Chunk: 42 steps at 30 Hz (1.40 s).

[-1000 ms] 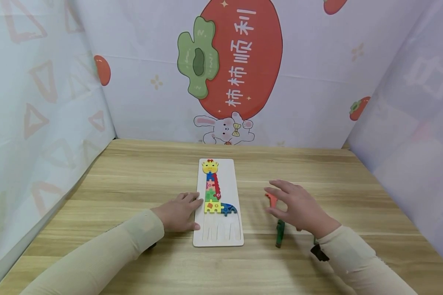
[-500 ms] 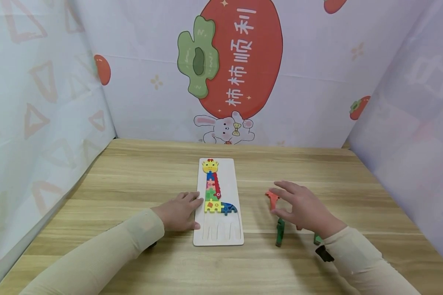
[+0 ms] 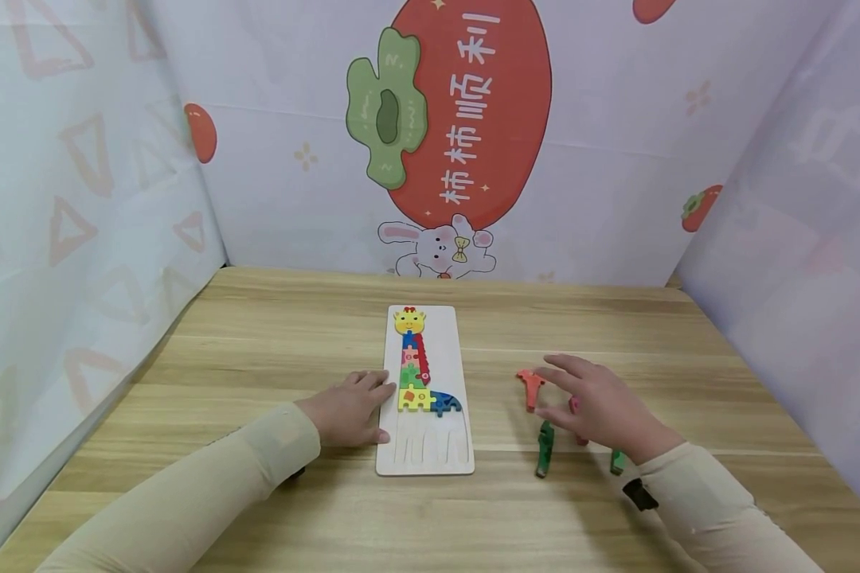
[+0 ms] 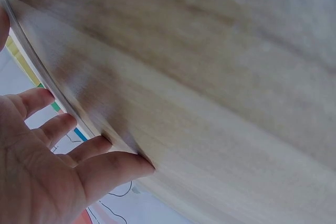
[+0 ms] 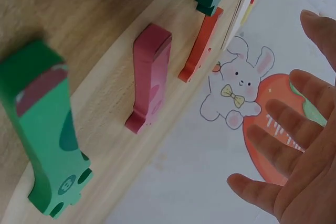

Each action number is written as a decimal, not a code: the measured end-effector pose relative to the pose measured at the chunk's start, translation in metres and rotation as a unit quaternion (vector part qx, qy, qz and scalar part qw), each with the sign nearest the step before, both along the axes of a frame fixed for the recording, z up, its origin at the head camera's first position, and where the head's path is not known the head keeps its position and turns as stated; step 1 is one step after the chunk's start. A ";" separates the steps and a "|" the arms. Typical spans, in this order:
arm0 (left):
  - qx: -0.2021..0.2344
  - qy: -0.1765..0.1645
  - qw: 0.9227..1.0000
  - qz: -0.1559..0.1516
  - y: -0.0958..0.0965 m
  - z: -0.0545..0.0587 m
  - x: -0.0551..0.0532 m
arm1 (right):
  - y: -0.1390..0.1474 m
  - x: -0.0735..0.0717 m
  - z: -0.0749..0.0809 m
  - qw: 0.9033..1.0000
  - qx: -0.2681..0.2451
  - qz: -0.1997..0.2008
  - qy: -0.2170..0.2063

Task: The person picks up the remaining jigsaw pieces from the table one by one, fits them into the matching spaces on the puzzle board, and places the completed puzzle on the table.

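A white wooden puzzle board (image 3: 444, 334) lies upright along the table, with a giraffe's yellow head (image 3: 409, 321), colored neck pieces, a yellow body piece (image 3: 413, 399) and a blue rump piece (image 3: 444, 402) set in it. Bare leg outlines show below them. My left hand (image 3: 349, 410) rests against the board's left edge, fingers spread. Above the loose pieces hovers my right hand (image 3: 602, 406), fingers apart, holding nothing. Around it lie an orange piece (image 3: 531, 388), a dark green piece (image 3: 545, 450), a pink piece (image 5: 149, 74) and a light green piece (image 5: 50, 129).
The wooden tabletop (image 3: 416, 525) runs back to a printed white cloth (image 3: 287, 199) with a big red persimmon and a rabbit. Cloth walls also stand at the left and right. A black strap (image 3: 640, 494) shows at my right wrist.
My right hand has drifted a little to the right, away from the orange piece, so more of the orange, pink and light green pieces shows. The left hand stays on the board's edge.
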<state>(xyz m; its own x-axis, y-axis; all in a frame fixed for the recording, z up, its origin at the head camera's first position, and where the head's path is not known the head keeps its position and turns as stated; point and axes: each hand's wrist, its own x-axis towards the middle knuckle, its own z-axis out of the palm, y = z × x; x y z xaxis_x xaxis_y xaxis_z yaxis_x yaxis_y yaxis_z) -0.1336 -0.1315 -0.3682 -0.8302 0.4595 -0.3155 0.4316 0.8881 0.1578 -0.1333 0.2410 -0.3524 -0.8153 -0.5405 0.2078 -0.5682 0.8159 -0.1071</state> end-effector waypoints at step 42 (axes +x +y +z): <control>0.000 -0.002 1.000 0.001 0.000 -0.003 0.000 | 0.022 0.008 -0.003 0.998 0.020 -0.027 -0.043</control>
<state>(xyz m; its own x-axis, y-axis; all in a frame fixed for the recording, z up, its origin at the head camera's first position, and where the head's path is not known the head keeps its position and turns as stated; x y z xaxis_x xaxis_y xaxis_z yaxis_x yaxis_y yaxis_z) -0.1340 -0.1318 -0.3711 -0.8294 0.4580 -0.3199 0.4296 0.8889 0.1590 -0.1249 0.2631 -0.3550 -0.8574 -0.5018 0.1144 -0.5134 0.8497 -0.1205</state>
